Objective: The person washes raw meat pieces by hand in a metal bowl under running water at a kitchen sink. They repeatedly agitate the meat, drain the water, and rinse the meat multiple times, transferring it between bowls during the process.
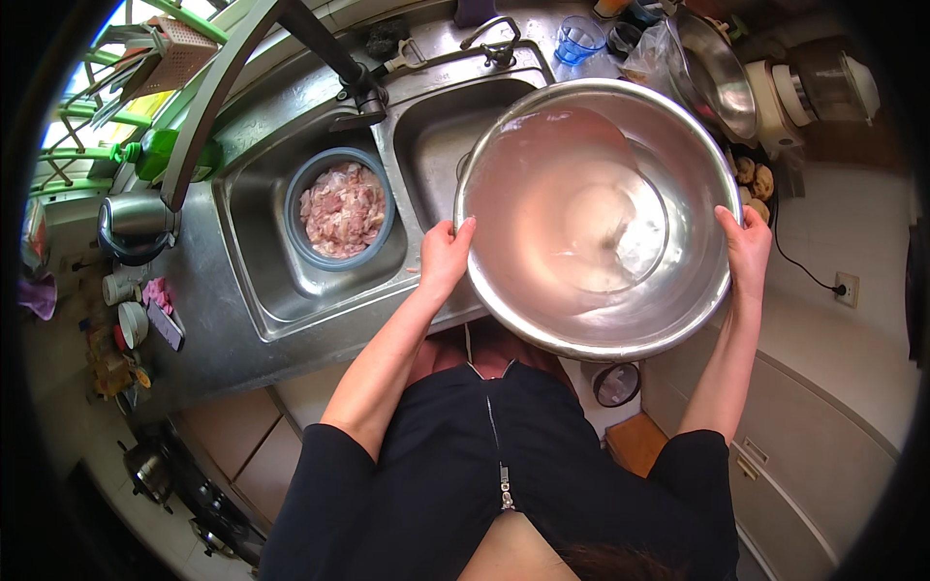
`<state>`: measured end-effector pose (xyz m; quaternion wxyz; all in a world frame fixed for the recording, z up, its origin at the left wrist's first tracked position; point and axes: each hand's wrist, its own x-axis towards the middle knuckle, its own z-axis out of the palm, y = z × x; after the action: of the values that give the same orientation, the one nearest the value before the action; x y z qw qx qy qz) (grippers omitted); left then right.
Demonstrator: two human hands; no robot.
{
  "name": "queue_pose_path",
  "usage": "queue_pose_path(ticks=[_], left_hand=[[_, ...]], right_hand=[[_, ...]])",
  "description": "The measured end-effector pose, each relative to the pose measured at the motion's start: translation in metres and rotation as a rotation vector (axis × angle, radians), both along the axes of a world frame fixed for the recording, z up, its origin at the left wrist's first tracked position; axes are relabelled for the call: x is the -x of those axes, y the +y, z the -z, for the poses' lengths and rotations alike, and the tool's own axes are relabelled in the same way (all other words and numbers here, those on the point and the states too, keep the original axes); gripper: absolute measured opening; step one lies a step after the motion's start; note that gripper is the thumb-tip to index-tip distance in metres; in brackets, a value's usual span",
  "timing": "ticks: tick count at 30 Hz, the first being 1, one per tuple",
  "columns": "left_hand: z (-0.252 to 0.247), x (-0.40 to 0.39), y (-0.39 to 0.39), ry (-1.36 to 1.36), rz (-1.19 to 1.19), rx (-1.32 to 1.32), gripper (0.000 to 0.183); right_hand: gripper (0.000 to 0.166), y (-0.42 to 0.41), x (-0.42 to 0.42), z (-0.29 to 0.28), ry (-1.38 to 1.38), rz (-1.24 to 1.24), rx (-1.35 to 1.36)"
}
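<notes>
A large stainless steel basin [552,290] is held between my two hands, tilted, with pinkish liquid lying in it. My left hand [447,254] grips its left rim, thumb on top. On the right rim, my right hand [747,243] grips in the same way. The basin overlaps the right-hand sink bowl [436,138]. In the left-hand sink bowl [251,247] stands a round grey-blue tub [292,210] filled with pieces of raw meat [343,210].
A black faucet [363,91] rises behind the sink, near a small metal tap [500,52]. A blue glass [579,40] and another steel bowl [716,80] stand behind the basin. A kettle [134,221] and a phone [166,325] sit at left.
</notes>
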<state>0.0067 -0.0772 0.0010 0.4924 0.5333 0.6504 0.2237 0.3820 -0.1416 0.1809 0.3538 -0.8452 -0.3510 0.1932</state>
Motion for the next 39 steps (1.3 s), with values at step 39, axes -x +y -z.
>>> queue_pose_path(ticks=[39], left_hand=[[0.027,-0.021,0.048,-0.337,-0.044,0.48,0.032]], right_hand=[[0.018,0.074,0.064,-0.072,0.295,-0.306,-0.139]])
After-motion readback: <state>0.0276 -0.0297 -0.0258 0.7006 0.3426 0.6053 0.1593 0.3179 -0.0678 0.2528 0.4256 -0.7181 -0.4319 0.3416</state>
